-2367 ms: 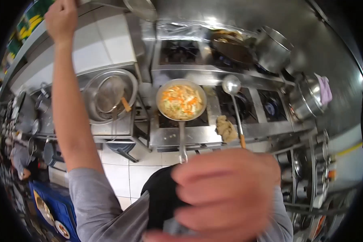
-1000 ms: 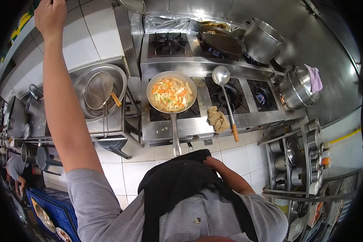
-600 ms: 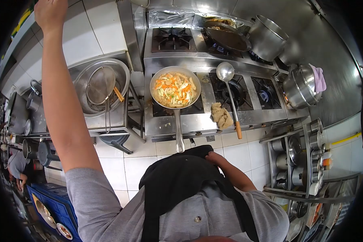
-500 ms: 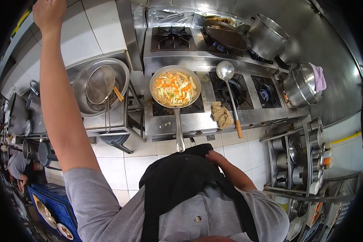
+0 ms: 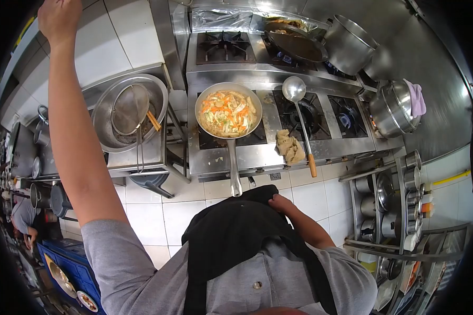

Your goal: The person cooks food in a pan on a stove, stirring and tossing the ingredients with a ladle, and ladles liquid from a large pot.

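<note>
My left hand (image 5: 60,20) is raised at the upper left, beside the white tiled wall and a shelf edge. Its fingers are cut off by the top of the view. Low in front of my body, my right hand (image 5: 281,203) is closed at the edge of my black apron (image 5: 226,226), seemingly gripping the cloth. A frying pan (image 5: 233,163) sits on the front left burner, its handle pointing at me. Sliced vegetables with orange strips (image 5: 228,113) lie in liquid inside it. Neither hand touches the pan.
A long-handled ladle (image 5: 302,123) and a crumpled tan cloth (image 5: 290,147) lie on the stove. Left stands a metal basin (image 5: 101,137) holding a strainer (image 5: 129,110). Flames show under the wok (image 5: 305,48) and on the right burner (image 5: 347,119). Another person (image 5: 23,216) is far left.
My left hand has shifted slightly up and left. The right hand stays at the apron, and the pan has not moved on its burner.
</note>
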Action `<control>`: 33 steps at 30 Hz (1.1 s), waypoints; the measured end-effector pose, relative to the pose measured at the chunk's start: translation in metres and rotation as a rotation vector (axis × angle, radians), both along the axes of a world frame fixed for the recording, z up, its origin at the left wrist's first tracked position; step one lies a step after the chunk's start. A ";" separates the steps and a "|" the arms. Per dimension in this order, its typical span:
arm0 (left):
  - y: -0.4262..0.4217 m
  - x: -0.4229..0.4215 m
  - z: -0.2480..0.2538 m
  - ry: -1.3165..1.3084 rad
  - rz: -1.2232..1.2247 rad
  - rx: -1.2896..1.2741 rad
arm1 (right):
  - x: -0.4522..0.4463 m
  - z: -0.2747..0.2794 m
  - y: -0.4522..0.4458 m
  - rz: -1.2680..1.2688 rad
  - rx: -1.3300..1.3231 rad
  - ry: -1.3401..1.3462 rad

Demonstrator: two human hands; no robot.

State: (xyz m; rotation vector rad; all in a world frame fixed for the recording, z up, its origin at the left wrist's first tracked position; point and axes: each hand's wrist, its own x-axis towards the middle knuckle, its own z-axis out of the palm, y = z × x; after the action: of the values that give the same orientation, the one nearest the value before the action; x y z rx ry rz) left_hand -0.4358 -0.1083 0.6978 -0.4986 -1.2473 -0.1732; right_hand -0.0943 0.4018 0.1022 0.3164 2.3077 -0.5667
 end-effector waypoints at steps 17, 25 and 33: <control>0.000 0.003 0.000 -0.069 -0.058 0.004 | -0.001 0.001 -0.001 -0.015 0.002 -0.008; 0.004 0.006 0.000 -0.097 -0.102 0.011 | 0.003 0.003 -0.001 -0.032 0.008 0.019; 0.005 0.007 0.000 -0.074 -0.064 0.021 | 0.003 -0.003 0.004 -0.032 -0.004 0.023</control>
State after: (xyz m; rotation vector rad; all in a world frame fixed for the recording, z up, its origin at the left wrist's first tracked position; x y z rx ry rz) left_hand -0.4290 -0.1028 0.6976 -0.5182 -1.3013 -0.2612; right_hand -0.0915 0.4056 0.0996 0.3477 2.3273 -0.5938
